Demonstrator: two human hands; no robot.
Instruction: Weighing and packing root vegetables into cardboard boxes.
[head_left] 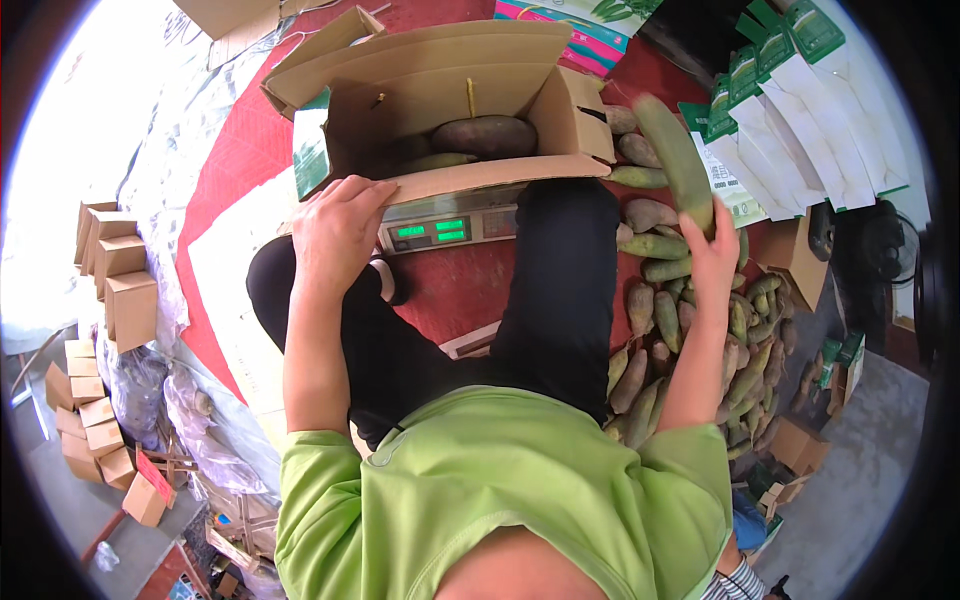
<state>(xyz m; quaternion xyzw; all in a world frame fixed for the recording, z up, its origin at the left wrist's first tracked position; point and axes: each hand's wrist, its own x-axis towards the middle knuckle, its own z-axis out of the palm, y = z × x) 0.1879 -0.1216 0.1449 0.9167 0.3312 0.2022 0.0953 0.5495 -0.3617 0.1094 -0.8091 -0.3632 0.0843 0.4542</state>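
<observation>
My right hand (708,250) grips the lower end of a long green radish (672,150), raised upright to the right of an open cardboard box (585,105). The fingers of my left hand (345,212) close over the box's near edge at its left corner. Inside the box lie a dark, purplish radish (485,137) and a greener one (440,160), partly in shadow. Under the box sits a scale (440,232) with a lit green display, between my knees.
A heap of green and brownish radishes (740,370) spreads along my right side. White and green folded cartons (800,120) stand at the far right, near a black fan (885,245). Small brown boxes (130,300) and plastic sheeting (135,390) lie at the left. Red matting (225,150) covers the floor.
</observation>
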